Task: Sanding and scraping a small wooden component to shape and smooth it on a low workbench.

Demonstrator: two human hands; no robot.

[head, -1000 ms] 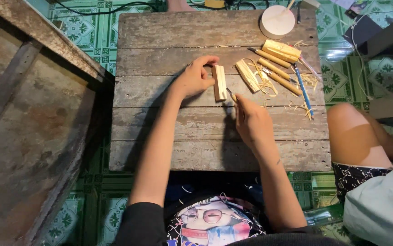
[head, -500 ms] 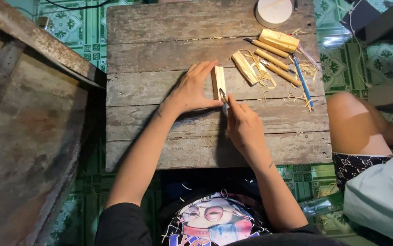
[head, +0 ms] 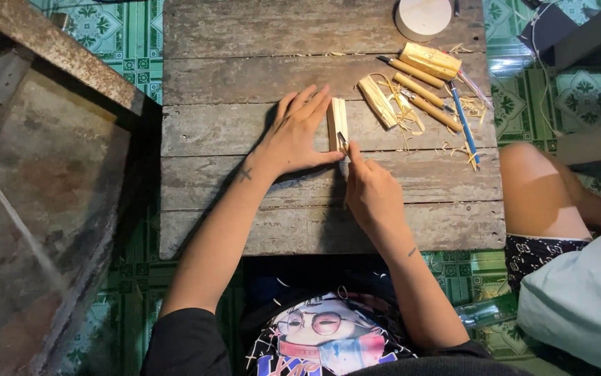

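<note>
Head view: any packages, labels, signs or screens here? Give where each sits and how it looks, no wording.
No screens, signs or labelled packages show.
Round container: far edge of the wooden table, pale lid, plain, partly cut off by the frame.
Printed shirt: on the person, bottom middle, a cartoon picture in pink, white and blue on black.
</note>
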